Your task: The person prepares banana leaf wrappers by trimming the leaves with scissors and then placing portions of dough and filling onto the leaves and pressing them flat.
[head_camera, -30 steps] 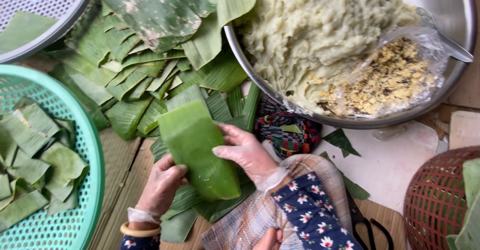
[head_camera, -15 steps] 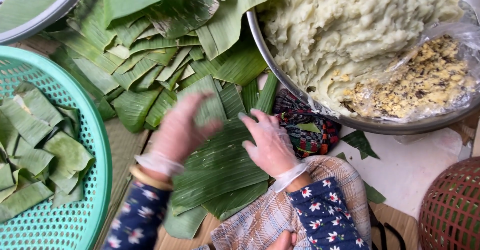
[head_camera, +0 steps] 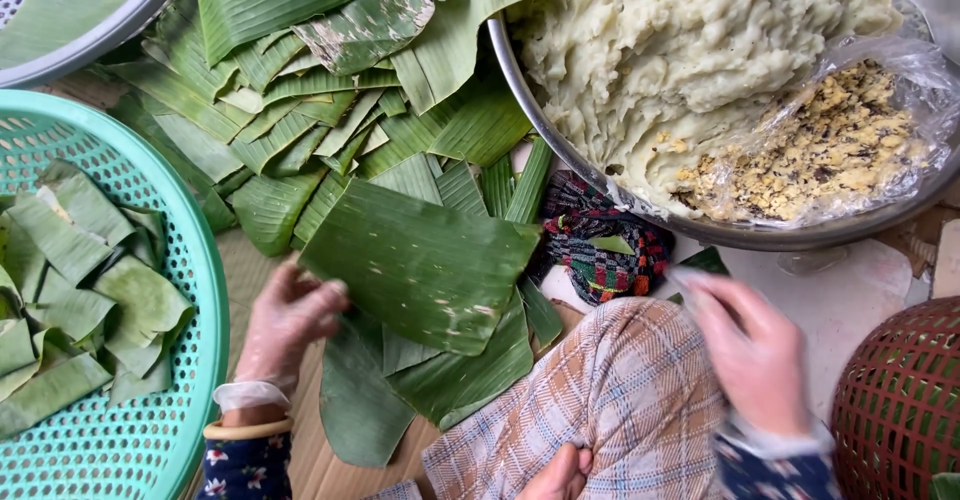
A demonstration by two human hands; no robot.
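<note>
A large flat piece of green banana leaf [head_camera: 425,265] lies spread on other leaf pieces in front of me. My left hand [head_camera: 285,325], in a thin clear glove, rests at its left edge with curled fingers touching the leaf. My right hand [head_camera: 750,350], also gloved and blurred, hovers apart from the leaf, above my plaid-covered knee [head_camera: 610,400], fingers apart and holding nothing. Just beyond it sits a big metal bowl [head_camera: 560,130] of pale mashed dough [head_camera: 660,50], with a clear bag of yellow crumbly filling [head_camera: 810,145].
A teal plastic basket [head_camera: 190,290] at left holds several folded leaf parcels [head_camera: 70,290]. A pile of cut leaf strips [head_camera: 300,110] lies at the back. A grey basket rim [head_camera: 110,20] shows top left, a red woven basket [head_camera: 895,400] bottom right, a multicoloured cloth [head_camera: 605,250] under the bowl.
The folded leaf was opened out flat. My right hand left the leaf and swung to the right toward the bowl. My left hand slid back to the leaf's left edge.
</note>
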